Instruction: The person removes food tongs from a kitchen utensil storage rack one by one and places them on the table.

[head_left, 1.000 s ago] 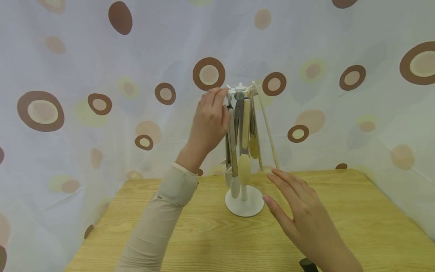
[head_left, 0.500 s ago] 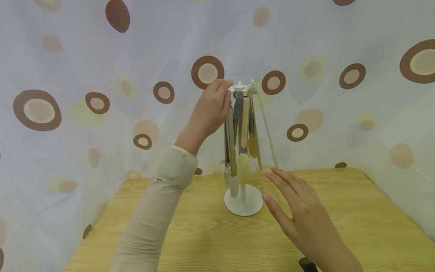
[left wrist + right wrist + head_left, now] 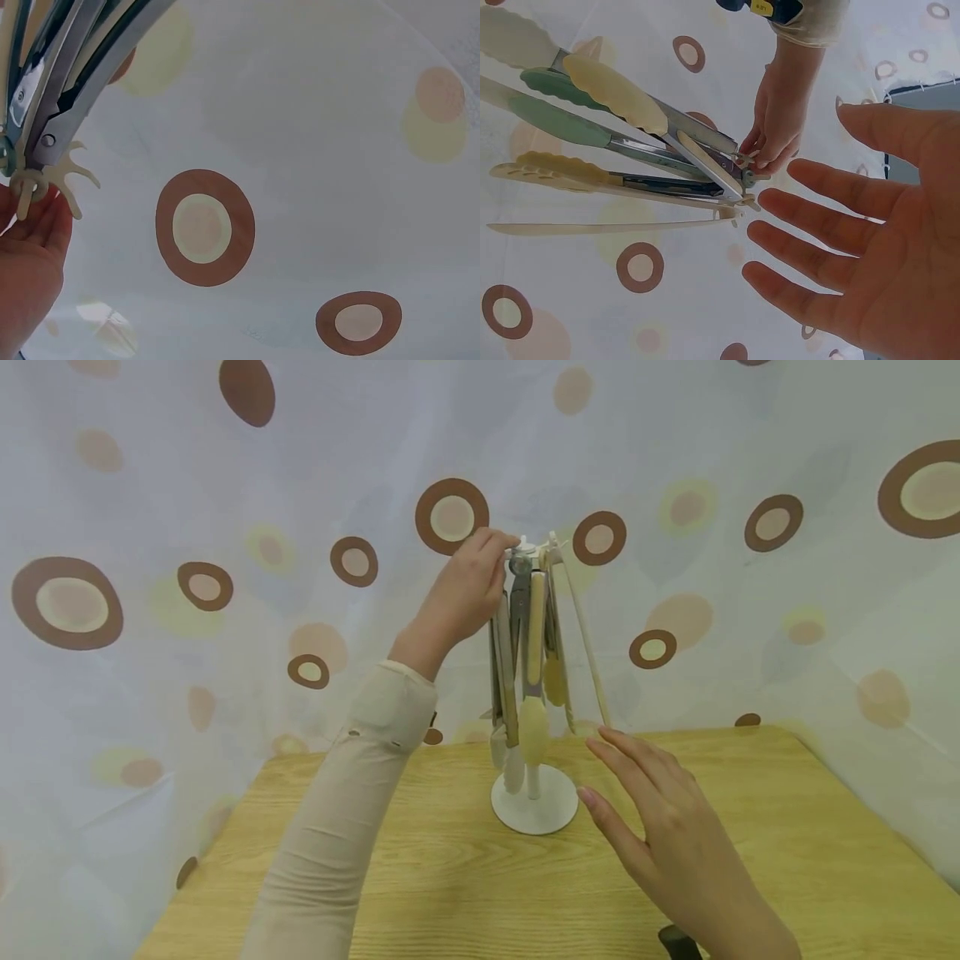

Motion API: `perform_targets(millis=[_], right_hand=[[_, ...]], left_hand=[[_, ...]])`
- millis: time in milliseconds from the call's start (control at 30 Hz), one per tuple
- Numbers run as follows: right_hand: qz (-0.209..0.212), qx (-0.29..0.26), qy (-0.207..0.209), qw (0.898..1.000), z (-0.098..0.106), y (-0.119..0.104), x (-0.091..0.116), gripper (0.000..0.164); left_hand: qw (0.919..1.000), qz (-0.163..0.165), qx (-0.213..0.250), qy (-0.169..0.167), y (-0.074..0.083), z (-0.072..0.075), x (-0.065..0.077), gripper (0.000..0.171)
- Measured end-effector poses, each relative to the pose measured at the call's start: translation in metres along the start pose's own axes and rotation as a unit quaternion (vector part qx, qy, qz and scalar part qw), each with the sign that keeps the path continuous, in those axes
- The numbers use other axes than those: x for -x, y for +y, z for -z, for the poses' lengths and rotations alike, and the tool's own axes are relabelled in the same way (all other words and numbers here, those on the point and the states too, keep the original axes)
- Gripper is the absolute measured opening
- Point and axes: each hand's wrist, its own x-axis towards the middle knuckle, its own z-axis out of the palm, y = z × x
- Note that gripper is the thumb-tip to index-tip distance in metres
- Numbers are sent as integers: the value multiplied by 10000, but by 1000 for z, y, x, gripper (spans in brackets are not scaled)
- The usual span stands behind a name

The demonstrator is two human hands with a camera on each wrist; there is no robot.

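A white utensil stand (image 3: 534, 820) on the table carries several kitchen tongs hung from hooks at its top. My left hand (image 3: 467, 587) is at the top left of the stand. Its fingers pinch the ring end of a pair of tongs (image 3: 507, 668) on a white hook (image 3: 81, 177); the fingertips are partly hidden in the head view. Cream-tipped tongs (image 3: 534, 732) hang at the front, green-tipped ones (image 3: 562, 120) among them. My right hand (image 3: 671, 835) hovers right of the base, fingers spread and touching nothing. A thin pale utensil (image 3: 587, 647) slants nearby.
The wooden table (image 3: 435, 893) reaches back to a spotted curtain (image 3: 735, 443). A dark handle-like object (image 3: 678, 942) shows at the bottom edge, beside my right wrist; most of it lies out of view.
My left hand has shifted slightly up and right against the stand's top, its fingertips now farther over the hook. The right hand has stayed in place. The head view has drifted slightly.
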Motion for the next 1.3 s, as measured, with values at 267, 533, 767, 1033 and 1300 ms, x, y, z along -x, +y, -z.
perform_targets(millis=[267,533,767,1033,1300], right_hand=[[31,-21,35,10000,-2,0,-1,44],[29,-20,64,10000,-4,2,-1,47],[-36,-21,-39,10000,-5,5,-1,44],[-314,54,-114,9994,-4,16,-3,40],[-580,202,-124,9980,-7,27,-13,41]], left_hand=[[9999,52,7,-130,-5,-1,-3,36],[9999,60,37,-73,-5,-4,-2,36],[9999,-15,35,93,-5,-7,-1,34],[9999,-64,-46,144,-4,-9,-3,33],[9998,4,-168,88,-4,-9,-3,34]])
